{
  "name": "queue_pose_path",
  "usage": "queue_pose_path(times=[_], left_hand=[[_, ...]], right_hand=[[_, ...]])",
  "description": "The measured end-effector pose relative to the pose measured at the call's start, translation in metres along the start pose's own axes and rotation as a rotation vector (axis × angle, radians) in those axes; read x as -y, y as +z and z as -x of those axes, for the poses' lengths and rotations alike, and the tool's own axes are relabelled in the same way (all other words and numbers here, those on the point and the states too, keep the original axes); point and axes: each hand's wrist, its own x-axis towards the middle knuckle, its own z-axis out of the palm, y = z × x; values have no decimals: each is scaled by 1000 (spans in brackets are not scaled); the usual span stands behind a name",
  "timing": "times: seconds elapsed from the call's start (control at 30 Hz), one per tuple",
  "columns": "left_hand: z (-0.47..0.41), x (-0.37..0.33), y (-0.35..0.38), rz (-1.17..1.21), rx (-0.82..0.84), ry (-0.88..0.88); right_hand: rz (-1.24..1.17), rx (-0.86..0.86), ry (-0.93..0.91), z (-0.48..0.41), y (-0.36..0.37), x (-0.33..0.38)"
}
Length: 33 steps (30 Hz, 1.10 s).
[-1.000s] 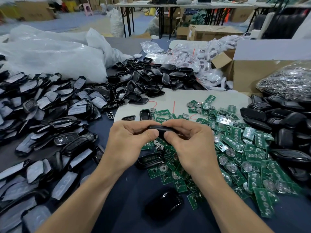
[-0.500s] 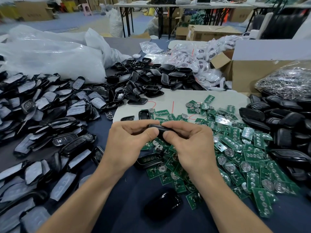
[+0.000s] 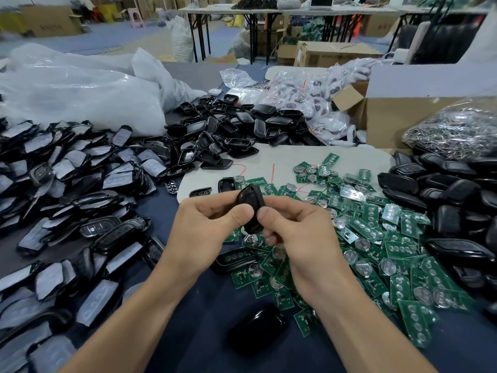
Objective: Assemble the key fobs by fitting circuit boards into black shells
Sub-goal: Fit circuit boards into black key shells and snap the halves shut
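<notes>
We hold the shell point(image 3: 248, 198) over the boards point(image 3: 376, 238), our left hand point(image 3: 207, 227) pinching its left edge, our right hand point(image 3: 298, 235) gripping its right edge and bottom.

I see a dark blue table cloth point(image 3: 201, 351) at the bottom, a big white plastic bag point(image 3: 80, 95) at the upper left, a brown cardboard box point(image 3: 384, 122) at the upper right with a clear bag of shiny metal bits point(image 3: 454, 130) beside it, and long tables point(image 3: 242, 11) far at the top.
</notes>
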Motion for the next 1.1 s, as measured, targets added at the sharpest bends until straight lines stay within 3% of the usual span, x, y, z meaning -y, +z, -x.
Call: queue_pose_path(times=[0.17, 0.5, 0.77, 1.1], left_hand=[[2, 1, 8, 21, -31, -6], [3, 4, 9, 54, -190, -119], [1, 7, 4, 92, -136, -234], [0, 9, 4, 89, -191, -173]], right_hand=[[-155, 62, 91, 1, 7, -4], [-55, 98, 36, 4, 14, -8], [-93, 76, 104, 1, 12, -10], [-177, 33, 209, -6, 0, -10]])
